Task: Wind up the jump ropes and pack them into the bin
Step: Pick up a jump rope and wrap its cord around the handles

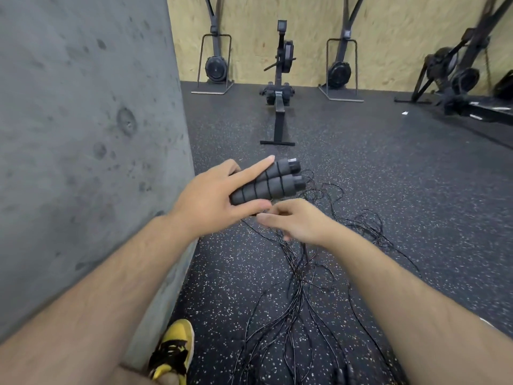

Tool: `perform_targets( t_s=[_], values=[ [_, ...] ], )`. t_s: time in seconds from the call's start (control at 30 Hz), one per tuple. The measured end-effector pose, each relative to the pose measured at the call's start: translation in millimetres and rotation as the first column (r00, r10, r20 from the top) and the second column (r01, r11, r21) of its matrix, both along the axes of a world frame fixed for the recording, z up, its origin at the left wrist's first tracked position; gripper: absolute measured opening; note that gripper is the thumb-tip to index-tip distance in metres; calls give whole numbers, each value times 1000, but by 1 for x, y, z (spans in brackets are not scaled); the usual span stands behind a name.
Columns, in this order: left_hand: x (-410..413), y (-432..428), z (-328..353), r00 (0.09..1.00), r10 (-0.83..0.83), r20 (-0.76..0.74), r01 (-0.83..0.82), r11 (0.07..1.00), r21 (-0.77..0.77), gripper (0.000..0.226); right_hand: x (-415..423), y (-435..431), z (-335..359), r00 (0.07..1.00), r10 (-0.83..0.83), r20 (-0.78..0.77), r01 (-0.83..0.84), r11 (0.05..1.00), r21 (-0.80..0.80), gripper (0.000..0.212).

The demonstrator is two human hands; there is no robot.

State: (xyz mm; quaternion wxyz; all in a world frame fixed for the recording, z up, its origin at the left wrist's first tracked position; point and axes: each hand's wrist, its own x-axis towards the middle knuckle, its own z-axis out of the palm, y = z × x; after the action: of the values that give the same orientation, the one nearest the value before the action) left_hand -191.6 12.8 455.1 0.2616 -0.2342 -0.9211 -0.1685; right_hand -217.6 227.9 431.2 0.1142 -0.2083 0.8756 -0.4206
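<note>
Speckled black rubber floor (388, 190) — tangled thin black ropes (299, 287), apparently several.

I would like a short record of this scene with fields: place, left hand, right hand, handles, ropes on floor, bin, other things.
place: gym floor, dark and speckled, beside a grey wall
left hand: holds two handles together
right hand: fingers curled just below the handles; blurred, what it holds is unclear
handles: two grey foam ones, side by side, thin black cord wound around them
loose ropes: tangled on the floor
bin: not in view
other things: rowing machine by the far wall; yellow shoe
</note>
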Motion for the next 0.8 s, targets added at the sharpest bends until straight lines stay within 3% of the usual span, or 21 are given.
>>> perform_targets(
  t_s=[0.17, 0.33, 0.5, 0.67, 0.8],
  values=[
    [-4, -9, -3, 999, -39, -9, 36, 985, -171, 73, -4, 34, 12, 995, -104, 2, 104, 993, -48, 28],
    [-9, 0, -4, 997, -64, -47, 46, 945, -325, 72, -3, 40, 27, 935, -218, 280, 297, 912, -283, 22],
    [-11, 11, -6, 997, -37, -75, 8, 934, -358, 73, 10, 54, 32, 970, -234, -69, 228, 970, -79, 28],
    [-10, 21, -8, 998, 4, -69, -30, 928, -371, 75, 10, 59, 30, 956, -267, -120, 260, 963, -71, 24],
    [-8, 30, -7, 996, 61, -64, -80, 929, -362, 77, 15, 59, 32, 913, -323, -248, 330, 944, -10, 24]
  ],
)
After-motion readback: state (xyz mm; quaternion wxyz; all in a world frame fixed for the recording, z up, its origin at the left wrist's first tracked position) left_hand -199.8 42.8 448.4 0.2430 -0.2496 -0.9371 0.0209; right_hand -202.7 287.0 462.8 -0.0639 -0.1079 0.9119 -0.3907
